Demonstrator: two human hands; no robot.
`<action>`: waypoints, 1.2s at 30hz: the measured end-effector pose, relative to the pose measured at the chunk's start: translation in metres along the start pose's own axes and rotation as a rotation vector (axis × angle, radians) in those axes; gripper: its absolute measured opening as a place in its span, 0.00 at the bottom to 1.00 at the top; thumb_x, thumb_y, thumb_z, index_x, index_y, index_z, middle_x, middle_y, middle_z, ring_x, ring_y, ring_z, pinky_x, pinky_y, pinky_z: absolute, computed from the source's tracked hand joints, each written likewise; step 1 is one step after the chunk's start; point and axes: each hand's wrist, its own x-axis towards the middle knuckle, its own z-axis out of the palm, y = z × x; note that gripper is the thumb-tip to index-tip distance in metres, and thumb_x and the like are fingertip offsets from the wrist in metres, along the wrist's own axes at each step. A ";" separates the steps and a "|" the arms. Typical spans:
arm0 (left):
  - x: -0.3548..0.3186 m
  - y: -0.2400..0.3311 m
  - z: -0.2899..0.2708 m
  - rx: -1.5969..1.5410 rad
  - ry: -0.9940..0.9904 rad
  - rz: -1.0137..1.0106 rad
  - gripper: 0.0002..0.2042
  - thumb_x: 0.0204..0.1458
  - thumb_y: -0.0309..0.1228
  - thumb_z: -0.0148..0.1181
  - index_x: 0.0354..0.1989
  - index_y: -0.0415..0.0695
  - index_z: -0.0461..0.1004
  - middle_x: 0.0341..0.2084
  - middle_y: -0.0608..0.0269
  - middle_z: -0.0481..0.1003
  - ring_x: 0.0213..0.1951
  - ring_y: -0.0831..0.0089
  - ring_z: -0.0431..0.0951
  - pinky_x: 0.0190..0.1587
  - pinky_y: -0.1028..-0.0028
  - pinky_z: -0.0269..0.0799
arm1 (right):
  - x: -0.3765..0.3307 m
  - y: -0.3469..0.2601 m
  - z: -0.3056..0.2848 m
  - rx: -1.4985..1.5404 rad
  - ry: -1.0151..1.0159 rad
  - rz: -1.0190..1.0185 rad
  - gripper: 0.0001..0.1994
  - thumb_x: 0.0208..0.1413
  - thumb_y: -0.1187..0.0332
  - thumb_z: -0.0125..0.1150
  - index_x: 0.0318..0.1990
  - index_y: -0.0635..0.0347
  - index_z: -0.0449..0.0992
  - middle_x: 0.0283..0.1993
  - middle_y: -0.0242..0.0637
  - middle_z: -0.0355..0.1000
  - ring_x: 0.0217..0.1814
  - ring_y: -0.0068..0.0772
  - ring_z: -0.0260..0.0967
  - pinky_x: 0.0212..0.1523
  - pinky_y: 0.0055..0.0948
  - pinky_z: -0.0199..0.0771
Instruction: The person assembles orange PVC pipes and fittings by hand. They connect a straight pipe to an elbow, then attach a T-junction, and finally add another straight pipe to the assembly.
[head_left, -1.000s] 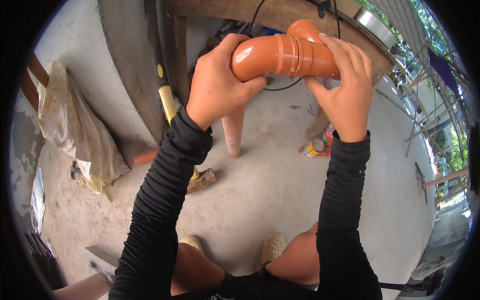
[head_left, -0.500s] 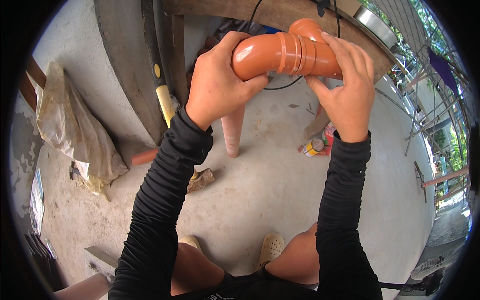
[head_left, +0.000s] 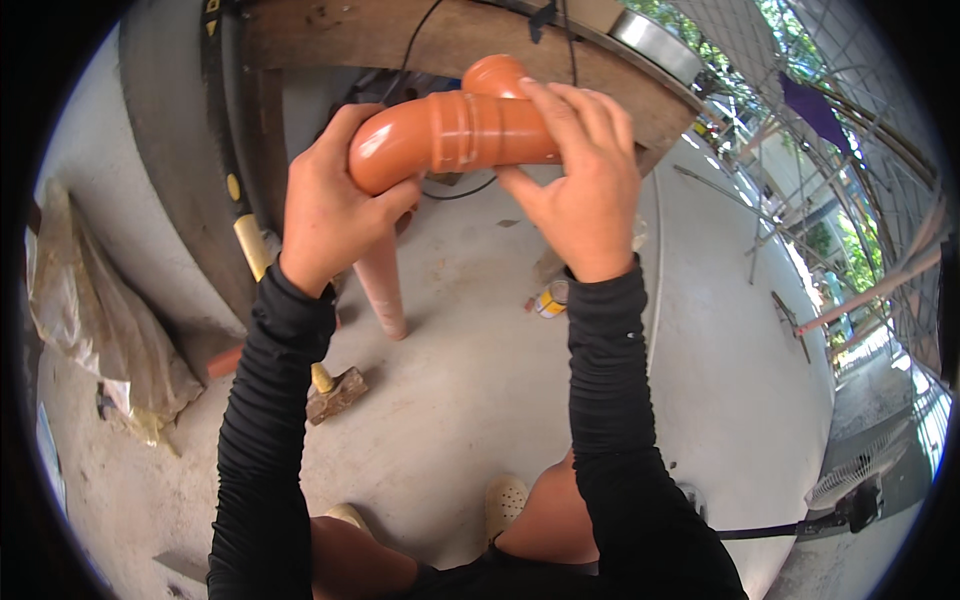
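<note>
An orange plastic pipe elbow (head_left: 388,147) is joined end to end with an orange tee fitting (head_left: 525,130), whose short branch points away from me. My left hand (head_left: 335,210) is wrapped round the curved end of the elbow, thumb underneath. Round the straight right end of the tee my right hand (head_left: 590,195) is closed, its fingers over the top and thumb below. The ribbed collar at the joint shows between the two hands. Both fittings are held up above the floor, in front of a wooden table (head_left: 350,40).
A sledgehammer with a yellow and black handle (head_left: 250,245) leans at the left, its head (head_left: 337,396) on the floor. Beyond my hands are a pinkish pipe (head_left: 385,300) and a small can (head_left: 552,299). A dirty sack (head_left: 100,320) lies far left; a fan (head_left: 858,470) stands at right.
The view has swung to the right, so the hands, fittings and surroundings sit further left in the picture. Both hands keep their hold on the joined fittings.
</note>
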 end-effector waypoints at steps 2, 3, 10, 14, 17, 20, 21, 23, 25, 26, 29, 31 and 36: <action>0.000 0.001 0.001 -0.003 0.011 0.035 0.24 0.46 0.26 0.73 0.55 0.38 0.77 0.40 0.52 0.85 0.43 0.66 0.87 0.50 0.68 0.81 | -0.001 0.000 0.001 0.019 0.000 0.015 0.36 0.38 0.67 0.81 0.62 0.47 0.81 0.62 0.34 0.76 0.69 0.50 0.68 0.65 0.48 0.74; 0.000 0.001 0.002 -0.020 0.019 0.047 0.24 0.45 0.26 0.73 0.54 0.39 0.77 0.39 0.51 0.86 0.41 0.61 0.89 0.48 0.66 0.83 | -0.001 0.000 0.001 0.033 -0.004 0.025 0.36 0.38 0.67 0.80 0.62 0.47 0.81 0.62 0.35 0.76 0.69 0.50 0.68 0.65 0.48 0.74; 0.000 -0.001 0.002 -0.039 0.001 0.033 0.23 0.46 0.26 0.72 0.54 0.38 0.77 0.39 0.52 0.86 0.42 0.63 0.89 0.48 0.66 0.83 | -0.002 -0.001 0.001 0.017 -0.027 0.041 0.36 0.38 0.67 0.80 0.62 0.47 0.80 0.63 0.34 0.75 0.71 0.49 0.66 0.63 0.48 0.75; 0.001 -0.001 0.002 -0.030 0.002 0.046 0.24 0.46 0.26 0.72 0.54 0.38 0.77 0.40 0.52 0.86 0.42 0.63 0.89 0.49 0.67 0.83 | -0.002 -0.002 0.000 0.018 -0.023 0.042 0.36 0.38 0.67 0.81 0.62 0.47 0.80 0.63 0.34 0.75 0.71 0.49 0.66 0.63 0.49 0.75; 0.001 0.000 0.002 -0.027 0.006 0.049 0.24 0.46 0.26 0.72 0.54 0.38 0.77 0.40 0.51 0.86 0.42 0.63 0.89 0.48 0.67 0.83 | -0.002 -0.002 0.000 0.014 -0.016 0.041 0.36 0.38 0.67 0.81 0.62 0.47 0.81 0.62 0.34 0.75 0.71 0.49 0.66 0.63 0.49 0.75; 0.001 0.000 0.003 -0.039 0.006 0.043 0.23 0.47 0.26 0.72 0.54 0.38 0.77 0.39 0.52 0.86 0.41 0.64 0.89 0.48 0.67 0.83 | -0.002 -0.002 0.000 0.010 -0.015 0.042 0.36 0.38 0.67 0.80 0.62 0.47 0.81 0.62 0.34 0.75 0.70 0.49 0.66 0.63 0.49 0.75; 0.001 0.000 0.003 -0.046 0.005 0.039 0.23 0.47 0.26 0.72 0.54 0.39 0.77 0.39 0.52 0.86 0.40 0.64 0.89 0.47 0.67 0.83 | -0.002 -0.002 0.000 0.010 -0.014 0.041 0.36 0.38 0.67 0.80 0.62 0.47 0.81 0.62 0.33 0.75 0.70 0.49 0.66 0.63 0.49 0.75; 0.001 0.000 0.003 -0.048 0.003 0.046 0.23 0.47 0.26 0.72 0.54 0.39 0.77 0.39 0.52 0.86 0.40 0.64 0.89 0.47 0.67 0.83 | -0.002 -0.002 0.000 0.012 -0.011 0.040 0.36 0.38 0.67 0.80 0.62 0.47 0.81 0.62 0.33 0.75 0.70 0.49 0.67 0.63 0.49 0.75; 0.002 -0.001 0.003 -0.040 0.006 0.059 0.23 0.47 0.26 0.72 0.53 0.39 0.77 0.39 0.53 0.86 0.40 0.64 0.89 0.46 0.67 0.83 | -0.002 -0.001 0.000 0.016 -0.006 0.040 0.36 0.37 0.67 0.81 0.62 0.48 0.81 0.62 0.34 0.76 0.70 0.49 0.67 0.63 0.49 0.75; 0.002 -0.001 0.003 -0.032 0.012 0.069 0.23 0.47 0.27 0.72 0.53 0.39 0.77 0.39 0.53 0.86 0.40 0.64 0.89 0.46 0.67 0.83 | -0.002 -0.001 0.000 0.016 -0.004 0.039 0.36 0.37 0.67 0.81 0.62 0.48 0.81 0.62 0.34 0.76 0.70 0.49 0.67 0.63 0.49 0.75; 0.002 -0.002 0.003 -0.015 0.018 0.080 0.23 0.47 0.27 0.72 0.53 0.39 0.77 0.38 0.53 0.86 0.40 0.64 0.89 0.46 0.67 0.83 | -0.002 -0.001 0.001 0.015 -0.002 0.038 0.36 0.38 0.67 0.81 0.62 0.48 0.81 0.62 0.33 0.76 0.69 0.48 0.67 0.63 0.49 0.75; 0.002 -0.002 0.003 -0.015 0.004 0.063 0.23 0.47 0.27 0.72 0.54 0.39 0.77 0.39 0.53 0.85 0.41 0.66 0.88 0.48 0.67 0.82 | -0.002 -0.001 0.001 0.014 -0.003 0.038 0.36 0.38 0.67 0.81 0.62 0.48 0.81 0.62 0.33 0.76 0.69 0.48 0.67 0.63 0.49 0.75; 0.001 -0.002 0.001 -0.041 -0.035 0.029 0.24 0.48 0.27 0.72 0.56 0.38 0.76 0.42 0.53 0.84 0.44 0.69 0.85 0.52 0.69 0.80 | -0.002 -0.001 0.001 0.012 -0.002 0.037 0.36 0.38 0.67 0.81 0.62 0.48 0.81 0.62 0.33 0.76 0.69 0.48 0.67 0.63 0.49 0.75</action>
